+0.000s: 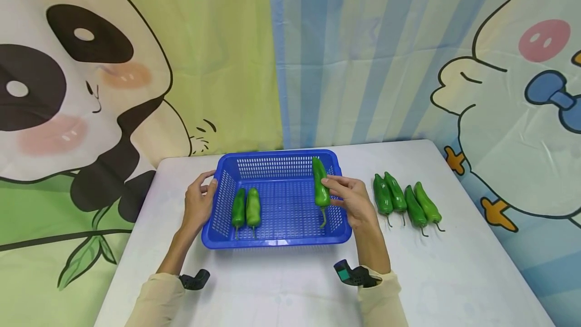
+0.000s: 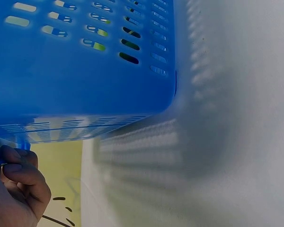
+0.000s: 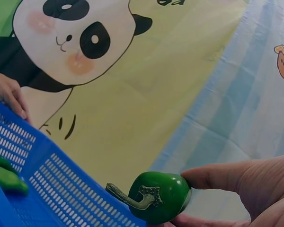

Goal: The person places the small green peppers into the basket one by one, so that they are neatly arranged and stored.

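In the head view a blue plastic basket point(image 1: 277, 242) stands on the white table. My left hand point(image 1: 198, 201) grips its left rim, with the fingers curled over the edge, as the left wrist view also shows. Between thumb and fingers my right hand point(image 1: 351, 198) pinches a green pepper point(image 1: 320, 185), which hangs over the right part of the basket, stem toward me. The right wrist view shows this pepper point(image 3: 163, 196) stem-end on. Inside the basket, at the left, two green peppers point(image 1: 238, 208) lie side by side, one darker and one lighter point(image 1: 253, 208).
Right of the basket, several more green peppers point(image 1: 405, 201) lie in a loose row on the table point(image 1: 458, 266). Behind the table hangs a curtain point(image 1: 317, 64) printed with cartoon animals. Each wrist wears a small black camera point(image 1: 356, 274).
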`<state>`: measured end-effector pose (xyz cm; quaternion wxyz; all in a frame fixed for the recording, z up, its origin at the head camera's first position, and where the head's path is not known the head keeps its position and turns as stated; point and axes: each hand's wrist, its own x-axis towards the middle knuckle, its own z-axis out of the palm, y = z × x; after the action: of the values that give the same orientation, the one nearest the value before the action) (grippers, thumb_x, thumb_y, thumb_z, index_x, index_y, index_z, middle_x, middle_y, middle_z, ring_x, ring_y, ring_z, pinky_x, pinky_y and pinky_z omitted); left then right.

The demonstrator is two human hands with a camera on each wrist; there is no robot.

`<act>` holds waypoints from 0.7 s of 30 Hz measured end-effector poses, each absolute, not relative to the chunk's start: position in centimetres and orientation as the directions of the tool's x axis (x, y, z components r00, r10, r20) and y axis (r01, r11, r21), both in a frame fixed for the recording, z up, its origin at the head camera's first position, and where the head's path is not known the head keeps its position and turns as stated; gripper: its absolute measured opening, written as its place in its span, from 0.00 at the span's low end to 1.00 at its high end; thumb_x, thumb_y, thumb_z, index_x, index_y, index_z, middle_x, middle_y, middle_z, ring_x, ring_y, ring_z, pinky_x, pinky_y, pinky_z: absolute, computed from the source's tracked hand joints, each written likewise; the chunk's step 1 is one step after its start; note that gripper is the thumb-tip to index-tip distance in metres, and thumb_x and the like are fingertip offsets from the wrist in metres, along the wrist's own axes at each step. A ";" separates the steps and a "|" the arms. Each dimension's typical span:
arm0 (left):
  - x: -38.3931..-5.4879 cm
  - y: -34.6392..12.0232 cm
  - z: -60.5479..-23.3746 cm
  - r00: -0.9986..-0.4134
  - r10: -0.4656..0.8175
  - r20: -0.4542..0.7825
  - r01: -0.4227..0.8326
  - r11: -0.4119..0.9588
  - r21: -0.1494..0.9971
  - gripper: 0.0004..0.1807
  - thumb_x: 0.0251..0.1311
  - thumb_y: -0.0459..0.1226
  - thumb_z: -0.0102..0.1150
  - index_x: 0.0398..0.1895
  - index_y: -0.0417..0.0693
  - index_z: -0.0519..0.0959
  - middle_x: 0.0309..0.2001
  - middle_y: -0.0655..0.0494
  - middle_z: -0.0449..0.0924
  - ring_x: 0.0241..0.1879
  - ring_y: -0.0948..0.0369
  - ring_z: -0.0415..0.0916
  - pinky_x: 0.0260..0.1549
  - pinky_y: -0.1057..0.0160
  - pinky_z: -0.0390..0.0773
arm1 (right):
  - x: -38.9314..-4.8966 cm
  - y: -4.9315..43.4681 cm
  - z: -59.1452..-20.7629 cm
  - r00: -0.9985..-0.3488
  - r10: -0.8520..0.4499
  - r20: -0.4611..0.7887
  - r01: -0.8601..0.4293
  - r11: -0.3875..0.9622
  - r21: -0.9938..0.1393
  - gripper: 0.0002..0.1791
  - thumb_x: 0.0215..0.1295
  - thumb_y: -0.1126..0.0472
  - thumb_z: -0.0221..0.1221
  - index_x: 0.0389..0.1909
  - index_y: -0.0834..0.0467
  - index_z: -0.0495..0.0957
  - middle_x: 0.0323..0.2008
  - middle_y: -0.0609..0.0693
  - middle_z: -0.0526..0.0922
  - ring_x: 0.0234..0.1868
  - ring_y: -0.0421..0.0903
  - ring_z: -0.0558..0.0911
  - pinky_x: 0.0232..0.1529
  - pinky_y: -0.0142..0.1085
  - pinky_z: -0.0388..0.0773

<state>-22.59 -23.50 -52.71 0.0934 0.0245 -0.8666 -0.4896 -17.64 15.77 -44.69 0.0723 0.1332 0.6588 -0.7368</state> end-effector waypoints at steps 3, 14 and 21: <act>-22.6 -23.5 -52.6 -0.982 -0.130 0.135 0.049 0.517 0.854 0.23 0.85 0.45 0.51 0.75 0.48 0.77 0.37 0.34 0.90 0.23 0.66 0.80 0.21 0.68 0.77 | -17.7 15.5 -44.9 -0.953 0.070 -0.295 0.286 -0.107 -0.952 0.28 0.73 0.59 0.70 0.67 0.71 0.79 0.37 0.42 0.90 0.43 0.40 0.86 0.43 0.32 0.84; -22.6 -23.5 -52.7 -0.980 -0.124 0.155 0.067 0.526 0.848 0.23 0.86 0.44 0.50 0.75 0.47 0.77 0.35 0.34 0.90 0.21 0.66 0.80 0.20 0.67 0.77 | -17.7 14.7 -45.1 -0.953 0.057 -0.298 0.292 -0.094 -0.952 0.27 0.73 0.59 0.70 0.67 0.70 0.80 0.41 0.46 0.91 0.41 0.40 0.88 0.43 0.33 0.85; -22.6 -23.4 -52.8 -0.979 -0.126 0.159 0.070 0.529 0.846 0.23 0.86 0.44 0.50 0.75 0.47 0.77 0.36 0.34 0.90 0.21 0.67 0.80 0.21 0.68 0.76 | -17.8 14.3 -45.3 -0.951 0.051 -0.306 0.302 -0.075 -0.950 0.27 0.73 0.57 0.71 0.66 0.69 0.81 0.44 0.49 0.91 0.44 0.41 0.88 0.46 0.33 0.85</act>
<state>-22.63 -23.41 -52.79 0.1009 0.0162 -0.8686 -0.4849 -17.83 14.34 -45.25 0.0870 0.1310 0.6745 -0.7213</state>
